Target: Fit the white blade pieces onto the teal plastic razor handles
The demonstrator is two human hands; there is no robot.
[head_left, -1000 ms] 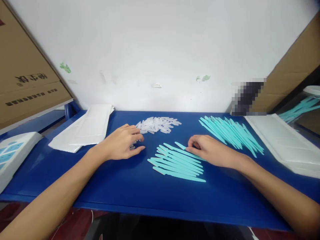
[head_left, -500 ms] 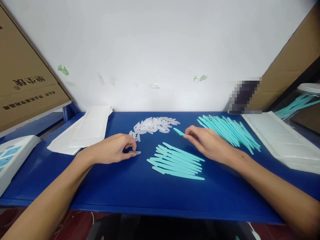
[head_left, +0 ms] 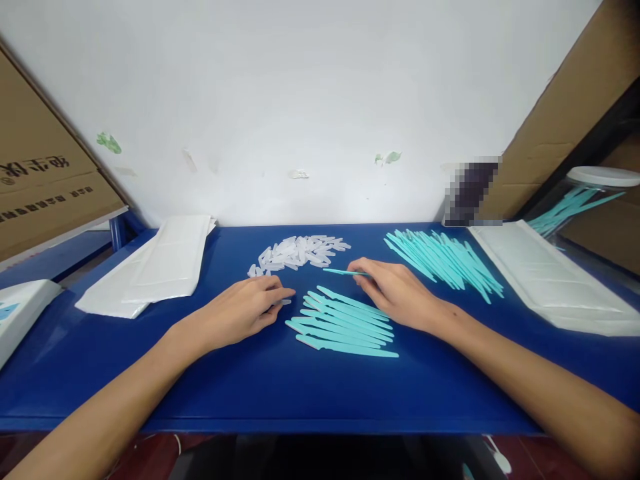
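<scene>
My left hand (head_left: 245,308) is closed in a pinch on a small translucent blade cap (head_left: 287,302), whose tip shows past the fingers. In my right hand (head_left: 393,290) a teal eyebrow razor (head_left: 336,271) is gripped, its blade end pointing left and apart from the cap. Between the hands lies a fanned row of teal razors (head_left: 345,321) on the blue table (head_left: 280,393). A heap of translucent caps (head_left: 303,252) sits behind the left hand. Farther right, beyond the right hand, is a larger pile of teal razors (head_left: 443,260).
White padded sleeves (head_left: 167,260) lie at the left, with another white package (head_left: 550,280) at the right. A lidded clear jar (head_left: 575,200) holds more razors. Cardboard boxes (head_left: 40,167) flank both sides, and a white wall (head_left: 300,100) stands behind.
My right hand has moved left with the razor, which is now turned edge-on and nearly level. The left hand has moved slightly right, fingers more closed over the cap. The view has shifted a little.
</scene>
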